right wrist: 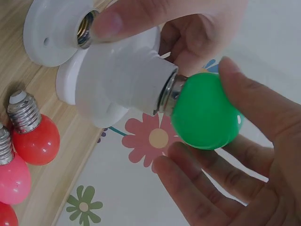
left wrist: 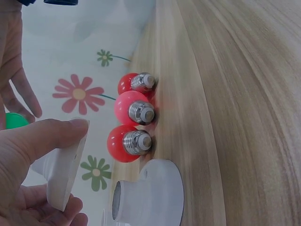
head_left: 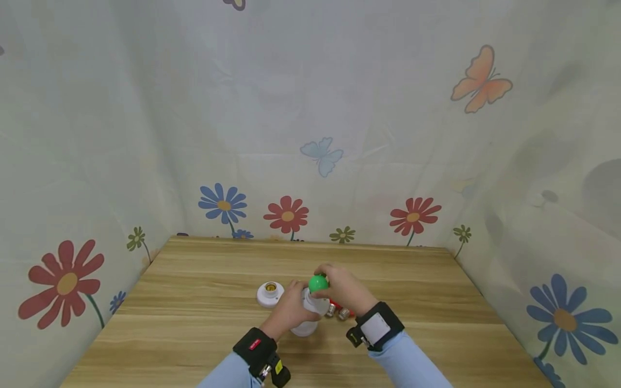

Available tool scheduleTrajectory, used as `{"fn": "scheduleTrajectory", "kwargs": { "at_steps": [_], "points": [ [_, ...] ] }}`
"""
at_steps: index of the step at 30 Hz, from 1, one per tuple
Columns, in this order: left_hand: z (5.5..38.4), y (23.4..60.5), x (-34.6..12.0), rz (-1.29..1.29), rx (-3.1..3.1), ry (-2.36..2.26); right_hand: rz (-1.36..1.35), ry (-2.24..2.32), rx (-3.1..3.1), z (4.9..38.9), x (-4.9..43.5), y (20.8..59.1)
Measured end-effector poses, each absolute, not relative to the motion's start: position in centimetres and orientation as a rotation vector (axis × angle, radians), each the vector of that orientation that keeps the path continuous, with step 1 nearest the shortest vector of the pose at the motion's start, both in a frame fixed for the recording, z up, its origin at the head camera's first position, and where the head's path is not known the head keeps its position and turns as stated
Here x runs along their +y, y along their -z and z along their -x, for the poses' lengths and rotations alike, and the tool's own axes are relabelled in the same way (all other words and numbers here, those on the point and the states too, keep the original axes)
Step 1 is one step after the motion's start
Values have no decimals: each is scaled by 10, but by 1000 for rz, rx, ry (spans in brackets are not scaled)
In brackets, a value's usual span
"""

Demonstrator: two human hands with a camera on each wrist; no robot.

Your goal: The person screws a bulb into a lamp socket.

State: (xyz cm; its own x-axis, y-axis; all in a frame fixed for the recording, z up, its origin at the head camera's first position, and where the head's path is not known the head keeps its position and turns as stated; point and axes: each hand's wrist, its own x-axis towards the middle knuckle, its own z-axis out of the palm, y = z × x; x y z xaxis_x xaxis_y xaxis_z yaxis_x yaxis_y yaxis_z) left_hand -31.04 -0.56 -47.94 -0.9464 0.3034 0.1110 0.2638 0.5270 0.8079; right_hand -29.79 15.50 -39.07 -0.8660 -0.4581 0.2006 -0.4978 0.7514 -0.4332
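My left hand (head_left: 291, 308) grips a white lamp holder (right wrist: 127, 77) by its round base, thumb across one side in the left wrist view. The green light bulb (right wrist: 203, 113) sits at the holder's mouth, part of its metal screw base still showing. Around the bulb's globe are the thumb and fingers of my right hand (head_left: 348, 291). Both things are held above the table, and the holder is tilted in the right wrist view. How deep the screw base sits inside the socket is hidden.
Another white lamp holder (head_left: 270, 294) with a brass-coloured thread stands on the wooden table (head_left: 204, 280), left of the hands. A further white base (head_left: 304, 328) lies beneath the held one. Two red bulbs (left wrist: 123, 145) and a pink bulb (left wrist: 128, 106) lie close together.
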Motion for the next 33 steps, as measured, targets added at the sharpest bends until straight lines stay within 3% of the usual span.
{"fn": "scheduleTrajectory", "kwargs": {
  "at_steps": [8,20,33],
  "points": [
    [309,478,-5,-510,2702,-1430,-718,-706,-2882,301,158,395],
    [309,478,-4,-496,2731,-1416,-1116,-719,-2850,306,173,389],
    [309,479,-3,-519,2729,-1394,-887,-541,-2820,306,167,395]
  ]
}}
